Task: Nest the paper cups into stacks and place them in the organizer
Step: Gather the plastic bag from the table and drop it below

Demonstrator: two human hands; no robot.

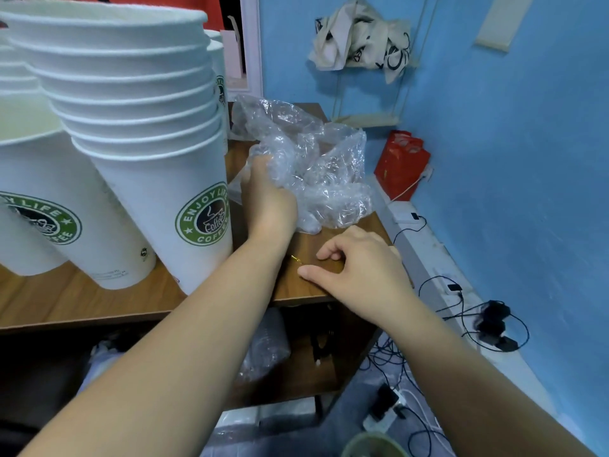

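cup stack (155, 179) beside left grip (270, 199) | left grip clutches bag (316, 166) | right grip (362, 265) curled, empty

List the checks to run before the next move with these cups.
1. Left hand free for cups: not ok, it grips the plastic bag.
2. Right hand free: cannot tell, its fingers are curled on the table.
3. Nearest cup stack nested: ok.
4. Bag off the table: not ok, it lies beside the stack.
5. Organizer in sight: not ok, none shows.
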